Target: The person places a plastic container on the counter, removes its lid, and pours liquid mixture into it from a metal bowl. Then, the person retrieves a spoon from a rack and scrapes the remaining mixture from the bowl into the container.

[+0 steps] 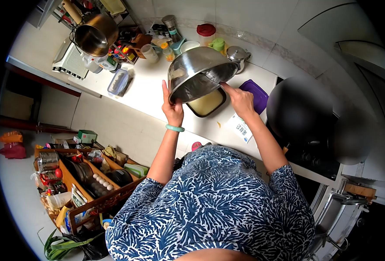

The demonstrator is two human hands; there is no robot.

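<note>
A large stainless steel mixing bowl is tipped on its side above the counter, its opening turned down toward me. My left hand grips its lower left rim, with the thumb up along the outside. My right hand is at the right part of the rim, index finger stretched toward the bowl's inside and the other fingers curled. Whether a thin tool is in it, I cannot make out. Directly below the bowl sits a dark rectangular pan holding a pale yellow, smooth mixture, partly hidden by the bowl.
A purple lid or tray and a printed packet lie to the right, before the black stove. Jars, a red-lidded container and a metal pot line the wall. A wooden shelf with eggs stands lower left.
</note>
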